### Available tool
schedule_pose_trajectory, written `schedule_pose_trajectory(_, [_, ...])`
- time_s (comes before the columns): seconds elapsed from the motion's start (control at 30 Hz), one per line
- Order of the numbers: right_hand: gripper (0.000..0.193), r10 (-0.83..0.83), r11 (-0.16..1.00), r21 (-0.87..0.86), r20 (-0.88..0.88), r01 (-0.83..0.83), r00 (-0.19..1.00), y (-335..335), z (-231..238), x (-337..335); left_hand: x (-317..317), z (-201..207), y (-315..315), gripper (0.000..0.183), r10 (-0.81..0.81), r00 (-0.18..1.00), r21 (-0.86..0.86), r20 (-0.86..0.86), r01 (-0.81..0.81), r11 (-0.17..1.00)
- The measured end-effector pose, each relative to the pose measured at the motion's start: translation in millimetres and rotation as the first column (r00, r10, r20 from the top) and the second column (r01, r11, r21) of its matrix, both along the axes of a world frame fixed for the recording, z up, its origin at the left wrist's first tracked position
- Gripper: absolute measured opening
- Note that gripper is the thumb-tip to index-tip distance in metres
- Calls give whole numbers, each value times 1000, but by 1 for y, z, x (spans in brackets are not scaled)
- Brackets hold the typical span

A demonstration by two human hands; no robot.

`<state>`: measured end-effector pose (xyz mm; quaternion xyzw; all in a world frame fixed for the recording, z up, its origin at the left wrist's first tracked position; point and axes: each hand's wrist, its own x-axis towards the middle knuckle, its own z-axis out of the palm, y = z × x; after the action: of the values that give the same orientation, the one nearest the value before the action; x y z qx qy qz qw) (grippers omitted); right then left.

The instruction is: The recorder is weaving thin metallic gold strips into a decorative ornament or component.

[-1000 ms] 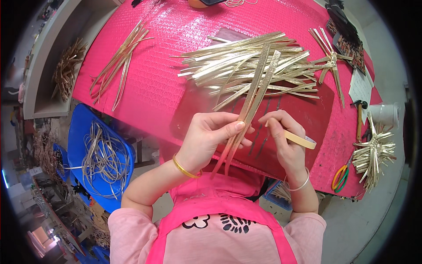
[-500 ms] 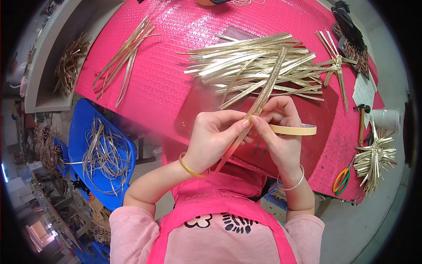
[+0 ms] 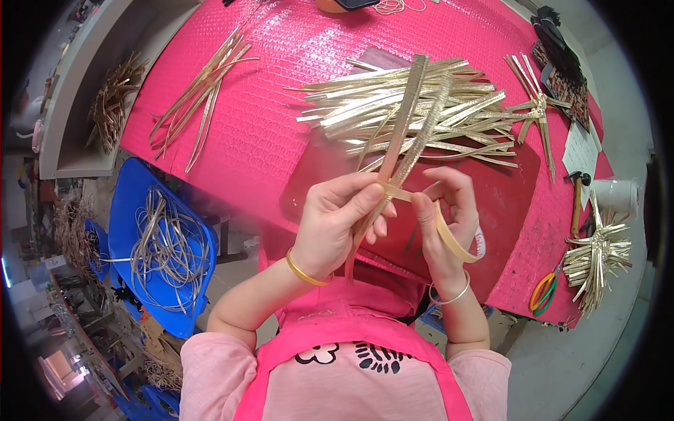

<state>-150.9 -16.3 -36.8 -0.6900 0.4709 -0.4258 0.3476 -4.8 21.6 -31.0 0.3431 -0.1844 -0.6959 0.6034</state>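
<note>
My left hand (image 3: 331,219) pinches a pair of narrow gold strips (image 3: 405,112) between thumb and fingers. The strips rise above the hand in a slim V and reach down below it. A stretched piece of pale tape (image 3: 399,193) crosses the strips at the pinch. It runs over to a tape roll (image 3: 456,243) hanging in my right hand (image 3: 444,228), whose thumb and fingers are closed on the tape. Behind both hands lies a pile of gold strips (image 3: 337,116), partly over a dark red board (image 3: 491,210).
Crossed gold strips (image 3: 537,105), a hammer (image 3: 577,200), scissors (image 3: 544,291) and a woven gold bundle (image 3: 597,259) lie at the right. More strips (image 3: 207,88) rest at the left of the pink table cover (image 3: 281,63). A blue bin (image 3: 130,210) holds tangled strands beside it.
The upper ends of the held strips have spread apart and swung left. My right hand has drawn tape out to the right, and the roll has tilted downward.
</note>
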Motion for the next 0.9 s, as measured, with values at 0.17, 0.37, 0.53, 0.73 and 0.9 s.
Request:
schedule_pose_trajectory(0.17, [10, 91, 976, 139, 433, -166, 897, 2, -7, 11, 2, 5, -8, 25, -220, 927, -71, -304, 208, 976])
schedule_pose_trajectory(0.37, [4, 162, 975, 64, 448, -212, 879, 0, -2, 18, 4, 10, -10, 21, -13, 938, -146, 347, 68, 987])
schedule_pose_trajectory(0.53, [13, 114, 991, 11, 453, -133, 884, 4, -1, 20, 8, 12, -4, 14, 77, 912, -152, 402, -16, 988])
schedule_pose_trajectory(0.73, [13, 260, 964, -69, 438, -257, 860, 2, -8, 22, 11, 8, -11, 16, -277, 912, -56, -303, 273, 960])
schedule_pose_trajectory(0.9, [13, 216, 969, -18, 543, -246, 811, 0, -13, 26, 7, 17, -12, 15, -84, 959, -90, 272, 113, 990])
